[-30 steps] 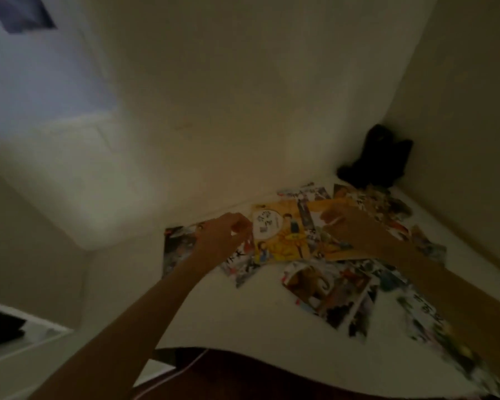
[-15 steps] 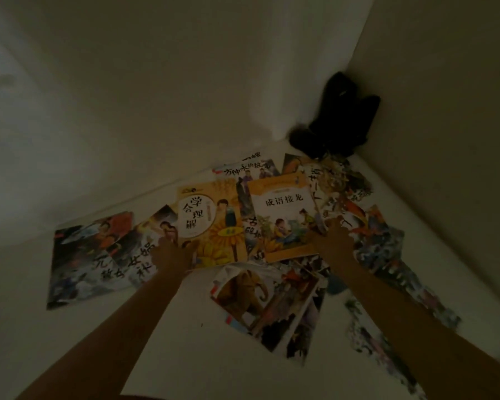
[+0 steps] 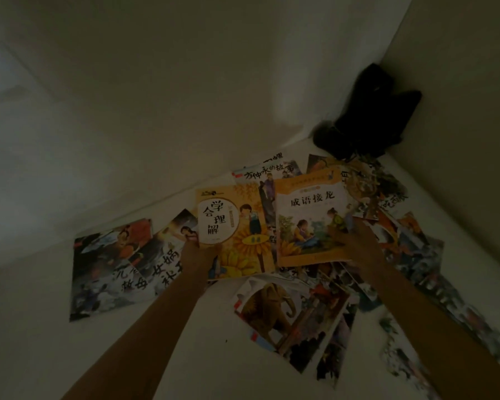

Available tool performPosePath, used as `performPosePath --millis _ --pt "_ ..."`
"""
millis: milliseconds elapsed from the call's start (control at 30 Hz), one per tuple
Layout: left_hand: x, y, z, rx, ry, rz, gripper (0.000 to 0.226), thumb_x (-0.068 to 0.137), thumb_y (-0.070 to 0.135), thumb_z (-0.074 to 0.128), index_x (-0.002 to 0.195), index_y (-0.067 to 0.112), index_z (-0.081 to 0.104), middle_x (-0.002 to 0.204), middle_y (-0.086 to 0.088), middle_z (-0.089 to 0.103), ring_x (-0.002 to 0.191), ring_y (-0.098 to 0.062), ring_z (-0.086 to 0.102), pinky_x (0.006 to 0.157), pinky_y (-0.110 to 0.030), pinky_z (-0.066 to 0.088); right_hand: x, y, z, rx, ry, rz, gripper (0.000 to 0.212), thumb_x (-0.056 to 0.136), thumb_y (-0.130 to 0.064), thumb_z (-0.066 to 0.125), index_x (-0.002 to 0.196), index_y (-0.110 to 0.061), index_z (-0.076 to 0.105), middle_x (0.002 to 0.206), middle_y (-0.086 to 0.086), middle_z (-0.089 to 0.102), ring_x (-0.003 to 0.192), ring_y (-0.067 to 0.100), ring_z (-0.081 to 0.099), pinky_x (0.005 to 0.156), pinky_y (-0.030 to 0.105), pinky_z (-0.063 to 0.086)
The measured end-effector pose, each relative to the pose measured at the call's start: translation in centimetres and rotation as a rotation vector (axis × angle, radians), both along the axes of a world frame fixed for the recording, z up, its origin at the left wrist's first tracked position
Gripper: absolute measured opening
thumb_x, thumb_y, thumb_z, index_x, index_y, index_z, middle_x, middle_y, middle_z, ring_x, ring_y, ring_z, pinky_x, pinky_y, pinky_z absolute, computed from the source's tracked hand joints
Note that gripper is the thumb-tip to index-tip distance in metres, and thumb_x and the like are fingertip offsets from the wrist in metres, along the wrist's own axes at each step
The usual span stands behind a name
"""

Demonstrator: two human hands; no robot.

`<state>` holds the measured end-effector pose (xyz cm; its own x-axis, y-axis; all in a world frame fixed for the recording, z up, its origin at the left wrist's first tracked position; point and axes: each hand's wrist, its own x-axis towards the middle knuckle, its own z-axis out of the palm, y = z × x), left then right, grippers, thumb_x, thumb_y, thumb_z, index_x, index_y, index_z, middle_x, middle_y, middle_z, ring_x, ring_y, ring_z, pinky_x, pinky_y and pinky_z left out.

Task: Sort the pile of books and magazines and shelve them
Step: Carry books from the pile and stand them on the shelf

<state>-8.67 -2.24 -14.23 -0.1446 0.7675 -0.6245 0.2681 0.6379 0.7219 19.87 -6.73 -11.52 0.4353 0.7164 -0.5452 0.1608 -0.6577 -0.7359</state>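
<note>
Bare white surface (image 3: 145, 350) near left; scattered books (image 3: 306, 319) crowding right, black object (image 3: 370, 116) blocking far corner.

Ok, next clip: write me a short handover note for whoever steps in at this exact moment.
Left hand grips the lower left corner of the yellow sunflower book.
Right hand holds the lower right edge of the orange picture book.
Both books sit side by side on top of the pile, which is spread over the white surface near the corner with a black object.
Done: nothing visibly sorted.
Left: sort everything and shelve it; no shelf in view.
</note>
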Motion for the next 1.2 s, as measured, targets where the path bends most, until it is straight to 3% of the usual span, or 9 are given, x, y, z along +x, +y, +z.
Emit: performPosePath --millis 200,333,433,567,733,900,1033,1100,1200 --pt "-1.0 0.3 0.0 0.03 -0.107 0.011 0.027 0.099 0.025 0.042 0.081 0.01 0.055 0.067 -0.007 0.058 0.06 -0.022 0.057 0.073 -0.043 0.053 -6.7 -0.3 0.6 0.221 0.197 0.017 0.008 0.092 -0.012 0.057 0.094 -0.018 0.051 0.092 0.012 0.051 0.088 0.034 0.056 0.084 0.051 0.047" --pt "-1.1 0.2 0.4 -0.004 -0.235 0.069 0.033 0.096 0.039 0.041 0.084 0.016 0.061 0.072 -0.003 0.066 0.061 -0.015 0.063 0.048 -0.023 0.053 -12.9 1.7 -0.6 0.198 0.201 0.18 0.034 0.091 -0.022 0.059 0.118 -0.022 0.038 0.094 -0.018 0.039 0.084 0.011 0.044 0.069 0.024 0.038" --pt "-2.3 -0.3 0.2 0.016 -0.17 0.008 0.027 0.097 0.028 0.045 0.081 0.009 0.057 0.082 -0.013 0.062 0.066 -0.017 0.055 0.049 -0.021 0.052 -14.3 1.8 -1.6 0.122 0.079 0.364 0.052 0.09 -0.035 0.058 0.135 -0.017 0.037 0.129 -0.011 0.038 0.115 0.013 0.042 0.096 0.032 0.04" --pt "-4.0 -1.3 0.0 -0.032 -0.266 -0.007 0.019 0.097 0.025 0.043 0.088 0.013 0.055 0.085 -0.004 0.061 0.067 -0.014 0.059 0.056 -0.025 0.052 -14.0 0.5 -2.6 0.028 -0.323 0.476 0.045 0.089 -0.047 0.054 0.111 -0.01 0.045 0.109 0.01 0.039 0.094 0.025 0.046 0.083 0.035 0.043" --pt "-4.7 -3.0 0.7 -0.063 -0.46 -0.016 0.017 0.098 0.02 0.041 0.11 0.013 0.051 0.083 -0.002 0.066 0.054 -0.008 0.064 0.045 -0.02 0.051 -14.6 0.6 -1.9 -0.042 0.216 0.146 0.073 0.057 -0.073 0.07 0.095 -0.019 0.039 0.082 0.002 0.043 0.066 0.014 0.043 0.071 0.034 0.044" --pt "-5.6 -4.6 0.9 0.092 -0.47 -0.207 0.023 0.097 0.015 0.042 0.115 0.03 0.048 0.094 -0.002 0.06 0.073 -0.01 0.057 0.059 -0.025 0.052 -13.3 -1.2 -0.5 0.155 0.419 0.151 0.023 0.09 -0.012 0.06 0.109 -0.011 0.045 0.075 0.009 0.053 0.041 0.006 0.052 0.042 0.022 0.045" --pt "-5.4 -5.5 1.7 0.278 -0.311 -0.458 0.054 0.096 0.02 0.043 0.145 0.021 0.021 0.135 -0.006 0.046 0.119 -0.015 0.049 0.089 -0.016 0.047 -12.2 -3.6 -0.3 0.387 0.275 0.224 0.036 0.094 -0.003 0.049 0.115 -0.029 0.039 0.105 0.0 0.058 0.082 0.013 0.062 0.071 0.029 0.056" --pt "-5.2 -5.8 1.7 0.284 -0.268 -0.509 0.073 0.093 0.032 0.047 0.149 0.023 0.002 0.153 -0.01 0.023 0.139 -0.025 0.027 0.11 -0.038 0.034 -12.2 -4.9 -0.1 0.407 0.276 0.239 0.041 0.094 0.001 0.045 0.12 -0.028 0.031 0.117 -0.005 0.05 0.096 0.001 0.059 0.081 0.026 0.053" --pt "-4.6 -6.6 0.9 0.323 -0.203 -0.543 0.079 0.091 0.04 0.048 0.147 0.036 -0.008 0.141 0.01 0.039 0.125 -0.009 0.044 0.105 -0.038 0.036 -13.0 -7.0 0.1 0.424 0.346 0.22 0.059 0.096 0.004 0.038 0.12 -0.044 0.015 0.115 -0.018 0.039 0.104 -0.004 0.048 0.082 0.011 0.048"
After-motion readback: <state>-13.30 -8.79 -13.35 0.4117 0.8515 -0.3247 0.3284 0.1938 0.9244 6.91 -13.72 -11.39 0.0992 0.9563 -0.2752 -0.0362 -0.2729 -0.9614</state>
